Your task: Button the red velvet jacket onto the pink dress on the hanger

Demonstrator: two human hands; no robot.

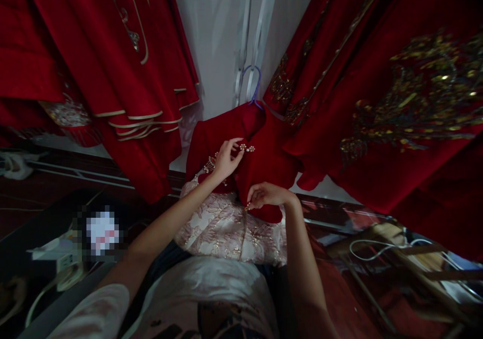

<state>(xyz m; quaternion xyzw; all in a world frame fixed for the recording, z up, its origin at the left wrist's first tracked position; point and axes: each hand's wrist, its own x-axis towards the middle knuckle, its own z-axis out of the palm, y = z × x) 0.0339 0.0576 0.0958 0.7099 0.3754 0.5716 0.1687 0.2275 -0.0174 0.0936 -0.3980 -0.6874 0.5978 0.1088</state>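
Observation:
A short red jacket (271, 163) hangs on a purple hanger (258, 85) in front of me. Beneath it, across my lap, lies a pale pink brocade garment (222, 226) with a shiny pattern. My left hand (227, 159) is at the jacket's front, thumb and fingers closed around the left end of a pearl flower clasp (248, 148). Lower down, my right hand (267, 196) pinches a small gold-coloured piece (246, 208) near the jacket's bottom edge; its exact kind is too small to tell. Beaded trim (210, 164) shows beside my left wrist.
Red garments with pale piping (139, 87) hang on the left. More red garments with gold sequins (418, 97) hang on the right. A white power strip (70, 273) with a cable lies at lower left. A wooden frame (377, 283) stands at lower right.

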